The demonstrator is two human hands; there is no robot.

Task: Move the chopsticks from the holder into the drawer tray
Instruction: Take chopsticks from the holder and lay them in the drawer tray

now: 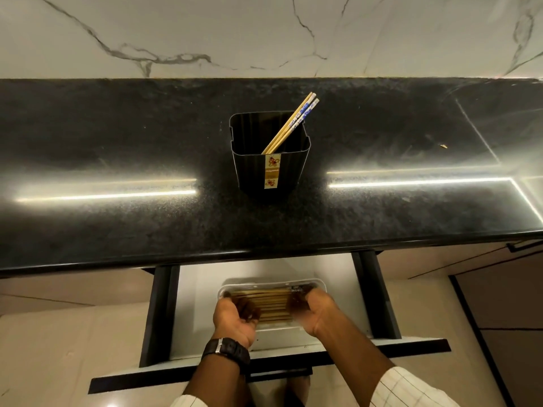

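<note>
A black ribbed holder (269, 168) stands in the middle of the dark countertop. A few bamboo chopsticks with blue-and-white tops (293, 121) lean to its back right corner. Below the counter edge a drawer (199, 304) is pulled out, with a white tray (270, 284) inside. Several chopsticks (273, 306) lie side by side across the tray. My left hand (235, 318) curls over their left ends and my right hand (314, 312) over their right ends. Both sets of fingers are blurred.
The black stone countertop (117, 142) runs the full width, backed by a white marble wall (264, 33). A small crumb (443, 146) lies at the right. Dark drawer rails (160, 312) flank the tray, and the drawer front (411, 349) juts toward me.
</note>
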